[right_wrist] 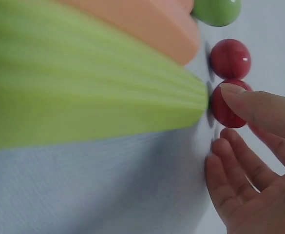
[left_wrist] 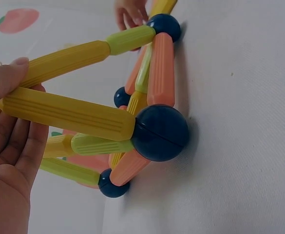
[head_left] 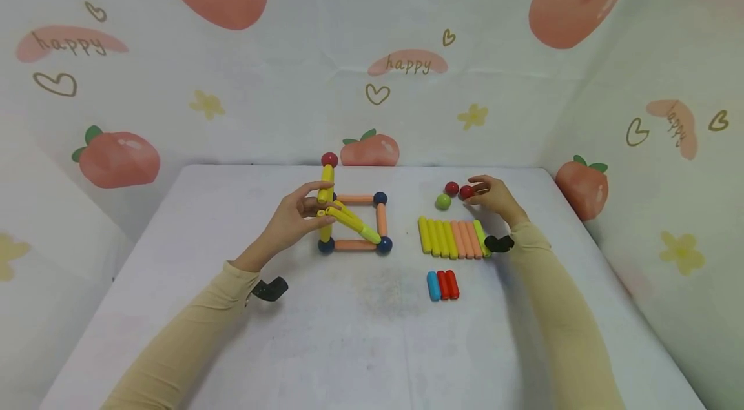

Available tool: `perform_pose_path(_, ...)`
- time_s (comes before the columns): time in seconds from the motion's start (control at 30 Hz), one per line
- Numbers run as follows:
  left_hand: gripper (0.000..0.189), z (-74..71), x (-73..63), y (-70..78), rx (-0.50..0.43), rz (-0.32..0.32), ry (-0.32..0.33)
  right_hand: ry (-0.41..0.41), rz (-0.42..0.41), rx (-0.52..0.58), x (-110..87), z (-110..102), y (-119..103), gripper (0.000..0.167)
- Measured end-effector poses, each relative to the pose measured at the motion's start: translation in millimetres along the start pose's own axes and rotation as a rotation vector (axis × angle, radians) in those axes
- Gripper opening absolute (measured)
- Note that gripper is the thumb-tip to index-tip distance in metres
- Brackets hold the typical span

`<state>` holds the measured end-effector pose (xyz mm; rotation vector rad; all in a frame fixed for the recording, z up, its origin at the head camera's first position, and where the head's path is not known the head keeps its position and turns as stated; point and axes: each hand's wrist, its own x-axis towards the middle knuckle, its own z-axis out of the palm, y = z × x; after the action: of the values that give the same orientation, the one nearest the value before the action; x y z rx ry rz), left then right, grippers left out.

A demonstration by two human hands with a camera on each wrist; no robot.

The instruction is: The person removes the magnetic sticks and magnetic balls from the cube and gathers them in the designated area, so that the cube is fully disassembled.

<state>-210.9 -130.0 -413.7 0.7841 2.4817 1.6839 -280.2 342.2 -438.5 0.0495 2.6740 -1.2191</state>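
My left hand [head_left: 292,215] holds the upper ends of yellow rods [left_wrist: 69,112] between thumb and fingers. These rods lean up from dark blue balls [left_wrist: 161,132] at the corners of a base of orange rods [head_left: 355,245]. Some uprights join a yellow piece to a lime-green rod [left_wrist: 131,39]. A red ball [head_left: 329,159] shows at the far end of another yellow rod, beyond the left hand. At the back right, my right hand [head_left: 494,197] pinches a red ball [right_wrist: 230,104] on the table, its thumb over the ball. A second red ball [right_wrist: 230,59] touches it.
A green ball [head_left: 444,201] lies beside the red ones. Nearer me is a row of yellow rods [head_left: 438,239], orange rods [head_left: 466,240] and a lime-green rod [head_left: 482,239]. In front lie a short blue rod [head_left: 433,286] and short red rods [head_left: 448,285].
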Motion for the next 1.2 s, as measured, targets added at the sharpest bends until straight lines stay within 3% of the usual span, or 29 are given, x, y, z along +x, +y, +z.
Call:
perform_pose_path(0.17, 0.066, -0.6, 0.4, -0.9, 0.003, 0.006, -0.003, 0.035, -0.055, -0.01, -5.7, -5, -13, 0.062)
perform_pose_path(0.37, 0.066, -0.7, 0.9, -1.9, 0.009, 0.012, -0.001, 0.078, -0.207, 0.033, -19.4, 9, -59, 0.053)
perform_pose_path(0.6, 0.065, 0.1, 1.3, 0.0, 0.016, 0.018, 0.008, -0.122, -0.384, 0.005, -40.3, 65, -116, 0.038)
perform_pose_path(0.8, 0.065, 1.2, 1.0, 1.1, 0.023, -0.003, 0.01, -0.33, -0.496, 0.022, -49.5, 112, -142, 0.036)
perform_pose_path(0.9, 0.066, 1.0, 0.0, 3.4, 0.023, -0.01, 0.011, -0.401, -0.513, 0.048, -52.2, 129, -151, 0.035)
perform_pose_path(1.2, 0.067, 2.7, -0.9, 2.6, 0.028, -0.011, 0.021, -0.414, -0.584, -0.047, -49.9, 152, -164, 0.037)
